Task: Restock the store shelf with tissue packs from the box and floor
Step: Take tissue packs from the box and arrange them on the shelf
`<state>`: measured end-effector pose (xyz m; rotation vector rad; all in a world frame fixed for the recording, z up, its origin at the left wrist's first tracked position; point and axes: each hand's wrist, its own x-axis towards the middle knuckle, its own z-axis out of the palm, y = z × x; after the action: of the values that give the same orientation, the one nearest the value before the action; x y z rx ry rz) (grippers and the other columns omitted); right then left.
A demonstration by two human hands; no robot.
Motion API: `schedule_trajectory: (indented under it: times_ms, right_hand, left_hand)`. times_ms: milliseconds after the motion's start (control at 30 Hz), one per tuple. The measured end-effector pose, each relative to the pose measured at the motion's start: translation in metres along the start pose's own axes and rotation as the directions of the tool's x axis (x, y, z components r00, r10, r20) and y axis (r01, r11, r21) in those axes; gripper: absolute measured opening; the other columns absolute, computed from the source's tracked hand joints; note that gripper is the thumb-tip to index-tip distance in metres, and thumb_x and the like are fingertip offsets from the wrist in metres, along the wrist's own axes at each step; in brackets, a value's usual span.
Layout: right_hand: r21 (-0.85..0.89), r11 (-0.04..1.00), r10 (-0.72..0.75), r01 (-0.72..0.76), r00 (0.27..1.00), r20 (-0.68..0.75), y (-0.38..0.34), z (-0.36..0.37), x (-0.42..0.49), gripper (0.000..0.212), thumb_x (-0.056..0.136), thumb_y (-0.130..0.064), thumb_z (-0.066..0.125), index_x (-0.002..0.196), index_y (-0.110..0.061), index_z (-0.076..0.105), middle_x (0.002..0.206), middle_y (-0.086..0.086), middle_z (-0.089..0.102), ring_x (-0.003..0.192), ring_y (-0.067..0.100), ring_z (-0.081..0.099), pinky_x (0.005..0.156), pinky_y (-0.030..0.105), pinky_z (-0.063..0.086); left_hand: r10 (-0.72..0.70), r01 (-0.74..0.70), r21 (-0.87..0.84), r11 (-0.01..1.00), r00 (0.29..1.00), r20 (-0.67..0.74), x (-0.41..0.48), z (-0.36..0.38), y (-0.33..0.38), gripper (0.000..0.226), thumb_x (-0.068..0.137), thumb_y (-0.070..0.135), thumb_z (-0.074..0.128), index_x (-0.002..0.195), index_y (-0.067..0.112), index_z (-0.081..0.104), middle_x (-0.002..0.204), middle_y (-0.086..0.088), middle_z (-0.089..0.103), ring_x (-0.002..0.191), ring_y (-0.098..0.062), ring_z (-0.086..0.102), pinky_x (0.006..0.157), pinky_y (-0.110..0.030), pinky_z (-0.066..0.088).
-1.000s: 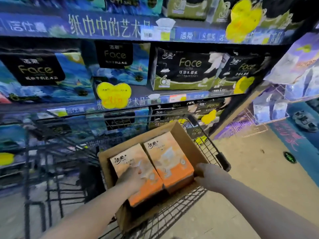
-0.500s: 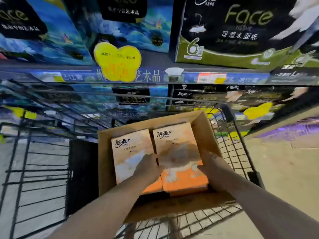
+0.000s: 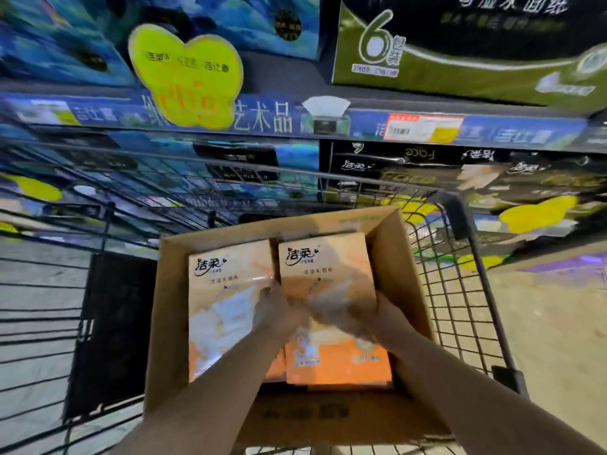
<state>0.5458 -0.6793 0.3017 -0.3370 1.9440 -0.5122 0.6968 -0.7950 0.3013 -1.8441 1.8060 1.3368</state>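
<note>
Orange plastic-wrapped tissue pack (image 3: 331,264), the right one of two, lies flat in the brown cardboard box (image 3: 405,274) inside the wire cart (image 3: 460,290). One second ago the left hand (image 3: 279,311) lay on the neighbouring orange pack (image 3: 226,290); now both it and the right hand (image 3: 381,315) clasp this pack, fingers (image 3: 266,295) curled on its sides, so a lift seems near. Its long axis points away, logo end toward the shelf (image 3: 262,119).

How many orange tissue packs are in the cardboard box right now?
2. The left pack lies against the left wall of the cardboard box; the right pack sits beside it, under the left hand and right hand. More may hide underneath.
</note>
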Motion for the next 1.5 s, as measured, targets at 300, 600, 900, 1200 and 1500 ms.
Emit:
schedule_trajectory:
  times_ms: [300, 600, 900, 1200, 1500]
  right_hand:
    - [-0.005, 0.992, -0.124, 0.124, 0.992, 0.005, -0.019, -0.024, -0.048, 0.007, 0.091, -0.026, 0.060, 0.096, -0.022, 0.059, 0.079, 0.000, 0.067, 0.057, 0.009, 0.063, 0.047, 0.021, 0.050]
    - [-0.143, 0.950, -0.286, 0.276, 0.957, -0.051, -0.055, -0.042, -0.097, 0.028, 0.091, -0.028, 0.057, 0.109, -0.009, 0.067, 0.105, 0.011, 0.070, 0.099, 0.030, 0.064, 0.079, 0.032, 0.050]
    - [-0.094, 0.827, -0.545, 0.554, 0.832, 0.107, -0.163, -0.033, -0.177, 0.013, 0.094, -0.020, 0.053, 0.098, -0.012, 0.064, 0.088, -0.002, 0.066, 0.065, -0.005, 0.059, 0.054, 0.003, 0.042]
    - [-0.083, 0.559, -0.785, 0.825, 0.559, 0.266, -0.276, 0.056, -0.296, 0.019, 0.090, -0.030, 0.059, 0.104, -0.018, 0.061, 0.096, -0.005, 0.066, 0.078, 0.003, 0.059, 0.059, 0.012, 0.042]
    - [0.038, 0.356, -0.879, 0.934, 0.320, 0.354, -0.329, 0.216, -0.441, 0.020, 0.091, -0.026, 0.056, 0.109, -0.018, 0.062, 0.099, -0.006, 0.067, 0.089, 0.011, 0.062, 0.072, 0.020, 0.049]
  left_hand:
    - [0.141, -0.097, -0.301, 0.949, 0.982, 0.127, -0.074, -0.011, 0.037, 0.045, 0.077, -0.003, 0.059, 0.110, 0.027, 0.060, 0.097, 0.003, 0.064, 0.098, -0.019, 0.061, 0.073, -0.021, 0.051]
    - [-0.008, 0.001, -0.229, 0.973, 0.999, -0.031, -0.120, -0.081, 0.030, 0.074, 0.079, 0.034, 0.072, 0.139, 0.010, 0.036, 0.128, -0.010, 0.047, 0.117, -0.029, 0.049, 0.098, -0.030, 0.039]
    - [0.004, -0.194, -0.538, 0.820, 0.943, -0.333, -0.195, -0.159, 0.017, 0.025, 0.083, 0.025, 0.069, 0.102, 0.022, 0.053, 0.086, 0.008, 0.061, 0.086, -0.019, 0.061, 0.081, -0.030, 0.051]
    - [-0.074, -0.401, -0.559, 0.726, 0.763, -0.642, -0.295, -0.288, -0.055, 0.032, 0.076, 0.030, 0.070, 0.104, 0.021, 0.058, 0.097, 0.003, 0.068, 0.084, -0.013, 0.066, 0.072, -0.028, 0.054]
    - [-0.129, -0.563, -0.486, 0.668, 0.557, -0.821, -0.400, -0.406, -0.203, 0.031, 0.084, 0.026, 0.066, 0.113, 0.019, 0.058, 0.097, 0.005, 0.068, 0.082, -0.009, 0.065, 0.062, -0.021, 0.049]
